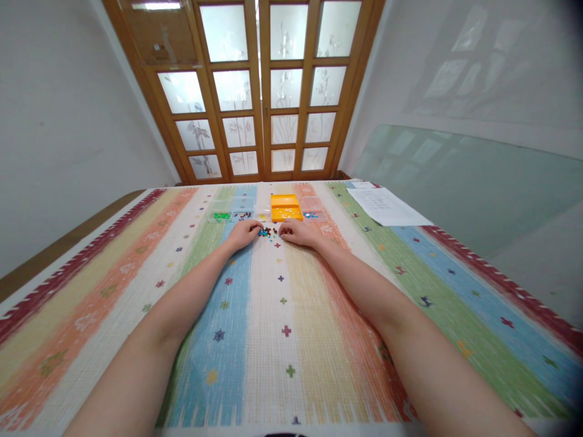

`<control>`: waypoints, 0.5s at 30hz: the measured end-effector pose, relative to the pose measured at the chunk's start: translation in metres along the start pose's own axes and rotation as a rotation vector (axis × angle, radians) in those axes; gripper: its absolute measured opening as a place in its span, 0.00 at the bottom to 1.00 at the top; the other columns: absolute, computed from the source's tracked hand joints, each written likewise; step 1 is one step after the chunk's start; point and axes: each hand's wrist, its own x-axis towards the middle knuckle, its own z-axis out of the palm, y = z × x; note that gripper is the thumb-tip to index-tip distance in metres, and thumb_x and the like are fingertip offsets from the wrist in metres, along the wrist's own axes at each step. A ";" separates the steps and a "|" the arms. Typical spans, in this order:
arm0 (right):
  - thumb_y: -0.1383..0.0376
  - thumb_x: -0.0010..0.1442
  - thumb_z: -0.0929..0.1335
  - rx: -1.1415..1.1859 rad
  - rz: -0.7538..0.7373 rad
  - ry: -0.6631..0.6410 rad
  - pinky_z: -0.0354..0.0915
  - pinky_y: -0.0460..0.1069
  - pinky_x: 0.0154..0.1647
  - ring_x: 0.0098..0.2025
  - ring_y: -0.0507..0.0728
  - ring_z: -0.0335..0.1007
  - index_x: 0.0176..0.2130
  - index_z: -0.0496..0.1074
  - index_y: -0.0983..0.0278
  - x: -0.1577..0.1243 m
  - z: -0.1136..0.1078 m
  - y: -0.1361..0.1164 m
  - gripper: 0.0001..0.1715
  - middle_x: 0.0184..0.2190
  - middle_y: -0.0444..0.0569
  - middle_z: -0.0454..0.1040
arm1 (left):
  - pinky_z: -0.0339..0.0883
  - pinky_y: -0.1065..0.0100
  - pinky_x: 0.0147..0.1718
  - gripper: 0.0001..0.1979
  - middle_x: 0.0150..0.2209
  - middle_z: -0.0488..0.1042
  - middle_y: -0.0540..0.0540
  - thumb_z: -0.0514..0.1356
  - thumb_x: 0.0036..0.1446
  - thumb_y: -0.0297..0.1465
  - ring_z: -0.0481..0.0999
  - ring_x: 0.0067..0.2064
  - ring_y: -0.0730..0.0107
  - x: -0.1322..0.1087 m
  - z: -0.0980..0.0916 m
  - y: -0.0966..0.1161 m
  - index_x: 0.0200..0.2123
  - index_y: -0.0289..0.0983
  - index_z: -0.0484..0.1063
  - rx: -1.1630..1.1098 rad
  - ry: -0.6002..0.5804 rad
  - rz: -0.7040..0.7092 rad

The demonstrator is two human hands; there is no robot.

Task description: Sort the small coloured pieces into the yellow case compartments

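Note:
A small heap of tiny mixed-colour pieces [268,232], blue, green, brown and dark, lies on the striped cloth between my hands. At its left edge, my left hand [245,233] rests with fingers curled together, and their tips reach the pieces. From the other side, my right hand [296,232] is closed in a pinch at the heap; anything in its fingertips is too small to make out. Just beyond stands an orange box [286,205] with its lid up and small pale pieces inside. Clear boxes beside it hold green pieces [222,216], dark pieces [243,216], yellow pieces [263,216] and blue pieces [311,215].
The table carries a striped, patterned cloth [268,328]. White paper sheets [387,205] lie at the far right. Behind the table are wooden doors [262,91] with glass panes, and a glass sheet [455,170] leans on the right wall.

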 end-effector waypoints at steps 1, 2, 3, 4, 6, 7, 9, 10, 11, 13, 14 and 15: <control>0.69 0.63 0.69 0.002 0.006 0.000 0.67 0.52 0.51 0.47 0.59 0.74 0.41 0.80 0.61 0.000 -0.001 -0.001 0.09 0.45 0.50 0.81 | 0.71 0.60 0.53 0.14 0.44 0.84 0.45 0.58 0.66 0.33 0.80 0.47 0.59 0.000 0.000 0.000 0.45 0.41 0.84 0.001 -0.001 0.000; 0.69 0.63 0.69 0.004 0.010 0.000 0.67 0.52 0.51 0.47 0.59 0.75 0.41 0.81 0.61 0.000 -0.002 -0.002 0.09 0.45 0.50 0.81 | 0.71 0.60 0.53 0.14 0.43 0.84 0.45 0.58 0.66 0.33 0.80 0.47 0.59 0.000 0.000 -0.001 0.45 0.41 0.84 0.002 -0.001 0.002; 0.69 0.63 0.69 0.007 0.010 -0.001 0.67 0.52 0.51 0.47 0.59 0.75 0.41 0.81 0.61 -0.001 -0.002 -0.003 0.10 0.45 0.50 0.81 | 0.71 0.61 0.53 0.14 0.43 0.84 0.45 0.58 0.66 0.33 0.80 0.46 0.59 0.000 0.000 -0.002 0.45 0.41 0.84 0.004 0.001 0.004; 0.69 0.63 0.69 0.010 0.007 0.000 0.67 0.52 0.51 0.47 0.59 0.75 0.41 0.81 0.61 -0.001 -0.002 -0.004 0.10 0.45 0.50 0.81 | 0.71 0.61 0.52 0.14 0.43 0.84 0.45 0.58 0.66 0.33 0.80 0.46 0.59 0.000 0.000 -0.003 0.45 0.41 0.84 0.006 0.002 0.006; 0.69 0.63 0.69 0.020 -0.009 0.001 0.67 0.51 0.51 0.48 0.59 0.75 0.41 0.81 0.61 0.000 0.000 -0.004 0.10 0.46 0.50 0.81 | 0.71 0.61 0.52 0.14 0.44 0.84 0.45 0.58 0.66 0.33 0.80 0.46 0.59 0.001 0.000 -0.006 0.45 0.41 0.84 0.011 0.004 0.011; 0.70 0.63 0.69 0.028 -0.013 0.003 0.67 0.51 0.51 0.47 0.59 0.75 0.41 0.81 0.61 0.000 0.001 -0.004 0.10 0.45 0.50 0.81 | 0.71 0.61 0.51 0.14 0.44 0.84 0.45 0.58 0.66 0.33 0.80 0.46 0.59 0.001 0.000 -0.007 0.45 0.41 0.84 0.013 0.005 0.015; 0.70 0.62 0.68 0.042 0.012 0.030 0.67 0.50 0.48 0.44 0.58 0.75 0.40 0.80 0.62 0.002 0.006 0.000 0.10 0.43 0.50 0.81 | 0.71 0.60 0.51 0.14 0.44 0.84 0.44 0.57 0.66 0.33 0.80 0.45 0.58 0.001 0.000 -0.006 0.45 0.41 0.84 0.021 0.009 0.022; 0.70 0.61 0.68 0.041 0.039 0.064 0.67 0.50 0.47 0.43 0.58 0.75 0.39 0.80 0.62 0.003 0.008 0.003 0.10 0.41 0.50 0.81 | 0.71 0.60 0.51 0.15 0.44 0.84 0.44 0.57 0.67 0.33 0.80 0.45 0.58 0.000 0.001 -0.005 0.46 0.40 0.84 0.030 0.010 0.024; 0.69 0.61 0.68 0.033 0.074 0.116 0.67 0.50 0.45 0.41 0.58 0.74 0.38 0.80 0.63 0.004 0.009 0.006 0.09 0.40 0.50 0.81 | 0.71 0.59 0.51 0.15 0.45 0.84 0.44 0.57 0.67 0.32 0.80 0.46 0.58 0.000 0.001 -0.002 0.46 0.40 0.84 0.044 0.006 0.031; 0.69 0.60 0.67 -0.005 0.153 0.271 0.66 0.50 0.44 0.40 0.58 0.73 0.38 0.79 0.63 0.005 0.008 0.016 0.09 0.38 0.50 0.81 | 0.71 0.59 0.53 0.15 0.47 0.84 0.43 0.57 0.67 0.31 0.80 0.48 0.57 -0.001 0.004 0.006 0.47 0.41 0.84 0.086 -0.023 0.072; 0.68 0.60 0.67 -0.027 0.194 0.361 0.66 0.51 0.44 0.40 0.59 0.73 0.38 0.79 0.63 0.005 0.006 0.022 0.09 0.38 0.51 0.80 | 0.70 0.58 0.54 0.14 0.48 0.84 0.43 0.57 0.67 0.31 0.80 0.50 0.56 -0.002 0.005 0.011 0.47 0.41 0.84 0.111 -0.045 0.104; 0.68 0.61 0.66 -0.046 0.239 0.447 0.66 0.51 0.44 0.40 0.59 0.72 0.38 0.78 0.63 0.004 0.003 0.028 0.10 0.38 0.51 0.80 | 0.70 0.58 0.55 0.14 0.49 0.83 0.42 0.58 0.67 0.31 0.79 0.51 0.56 -0.003 0.007 0.016 0.47 0.42 0.84 0.136 -0.068 0.141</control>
